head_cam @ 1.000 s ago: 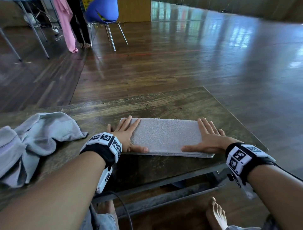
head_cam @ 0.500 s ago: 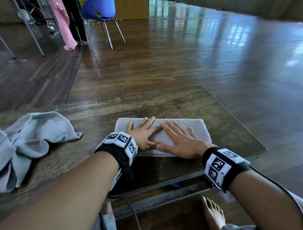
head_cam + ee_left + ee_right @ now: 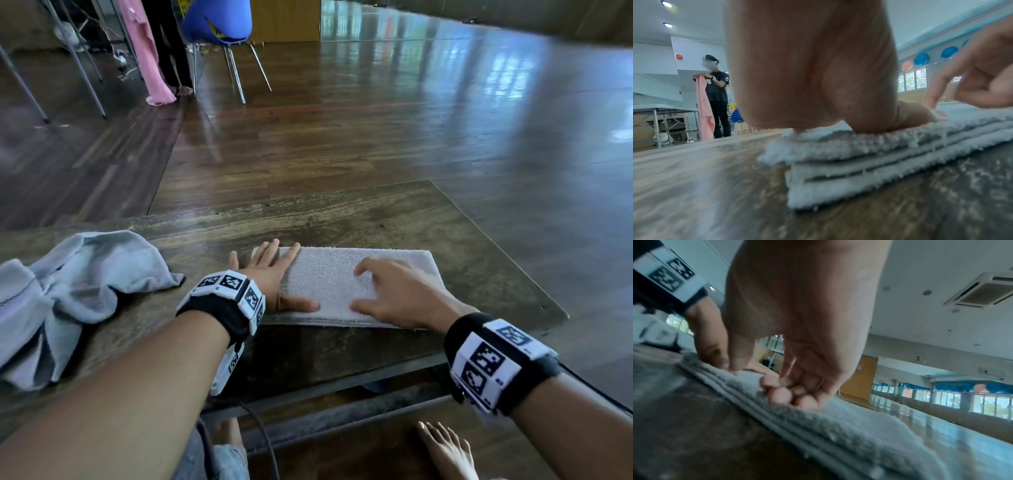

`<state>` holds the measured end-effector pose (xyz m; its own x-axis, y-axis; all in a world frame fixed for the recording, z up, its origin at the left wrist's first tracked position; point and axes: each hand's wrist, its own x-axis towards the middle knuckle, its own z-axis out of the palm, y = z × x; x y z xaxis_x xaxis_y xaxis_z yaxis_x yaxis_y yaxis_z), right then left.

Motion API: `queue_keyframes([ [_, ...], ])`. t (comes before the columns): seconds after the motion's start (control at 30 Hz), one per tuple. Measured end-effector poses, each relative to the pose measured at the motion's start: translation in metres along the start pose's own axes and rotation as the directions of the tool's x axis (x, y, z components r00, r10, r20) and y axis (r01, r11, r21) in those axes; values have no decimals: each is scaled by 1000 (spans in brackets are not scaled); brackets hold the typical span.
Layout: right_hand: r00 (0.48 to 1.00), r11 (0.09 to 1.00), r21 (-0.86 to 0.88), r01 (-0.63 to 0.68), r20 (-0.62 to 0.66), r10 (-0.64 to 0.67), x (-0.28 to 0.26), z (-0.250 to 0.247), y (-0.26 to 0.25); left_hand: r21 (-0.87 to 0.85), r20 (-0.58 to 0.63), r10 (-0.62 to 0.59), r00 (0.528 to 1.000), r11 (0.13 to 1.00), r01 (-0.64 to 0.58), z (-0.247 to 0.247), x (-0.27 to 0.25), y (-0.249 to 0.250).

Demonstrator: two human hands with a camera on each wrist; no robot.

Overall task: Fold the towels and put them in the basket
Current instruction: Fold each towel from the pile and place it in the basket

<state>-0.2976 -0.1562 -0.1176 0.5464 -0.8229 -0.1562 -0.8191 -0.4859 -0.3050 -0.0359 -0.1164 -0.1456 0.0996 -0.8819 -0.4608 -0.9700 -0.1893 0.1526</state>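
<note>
Both hands on the folded towel [image 3: 335, 281]

Left hand [image 3: 270, 274] pressed flat, fingers straight; right hand [image 3: 394, 294] fingers bent, tips touching it, gripping nothing.

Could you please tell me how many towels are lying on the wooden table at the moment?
2. A folded white towel lies near the table's front edge under both hands, and a crumpled grey towel sits at the table's left end. More may lie beyond the left edge of the head view.

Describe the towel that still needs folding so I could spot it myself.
Start at the wooden table. Left of the hands lies a crumpled bluish-grey towel. Unlike the neat folded towel under the hands, it lies loose and rumpled.
</note>
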Motion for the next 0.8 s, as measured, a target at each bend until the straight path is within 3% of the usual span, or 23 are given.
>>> queue_keyframes([
  [0.1,988,998,61,22,154,-31,-2,6,-11,-7,-28,-20,999,1000,20,-4,1,5],
  [0.27,998,999,-40,-6,64,9,3,-2,1,18,-193,-59,979,998,64,-20,-10,25],
  [0.33,999,999,-34,-30,-42,28,7,-5,7,3,-268,-57,962,998,60,-25,-17,32],
  [0.43,986,996,72,-62,-153,72,8,-7,12,-115,-189,15,982,993,-37,-29,-30,36],
  [0.63,991,993,68,-99,-87,105,7,-1,10,-308,-18,236,972,923,-230,-30,-48,36],
  [0.8,993,981,173,-88,-67,101,5,-2,11,-266,-46,262,964,927,-264,-23,-49,32],
])
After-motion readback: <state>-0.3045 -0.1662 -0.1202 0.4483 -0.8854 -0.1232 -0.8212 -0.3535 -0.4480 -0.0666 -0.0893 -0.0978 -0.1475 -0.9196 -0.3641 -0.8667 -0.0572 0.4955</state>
